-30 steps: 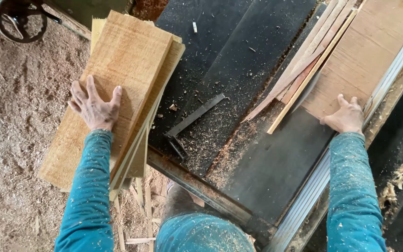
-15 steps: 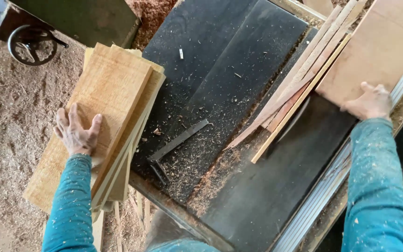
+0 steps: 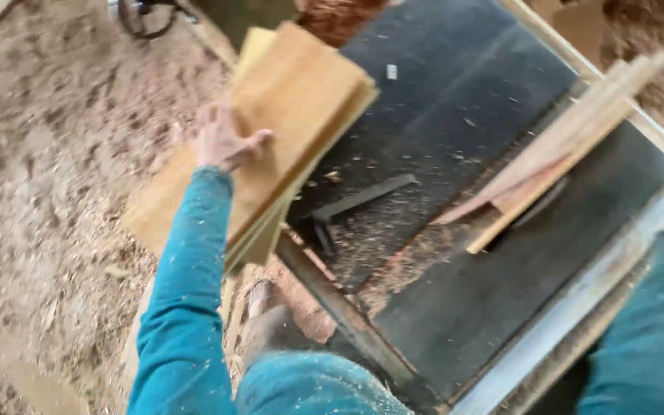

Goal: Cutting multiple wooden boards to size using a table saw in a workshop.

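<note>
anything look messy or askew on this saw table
Yes. Sawdust is heaped across the dark table and covers the floor. The strips lie fanned at a slant, not squared up. The board stack under the left hand overhangs the table edge, its boards slipped unevenly.

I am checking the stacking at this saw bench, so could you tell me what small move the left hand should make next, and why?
Probably square up the stack of thin boards. The left hand lies flat on its top board, and the boards beneath are fanned out along the edge facing the dark saw table, with the near end overhanging the sawdust-covered floor. A light nudge to line up those edges seems sensible.
</note>
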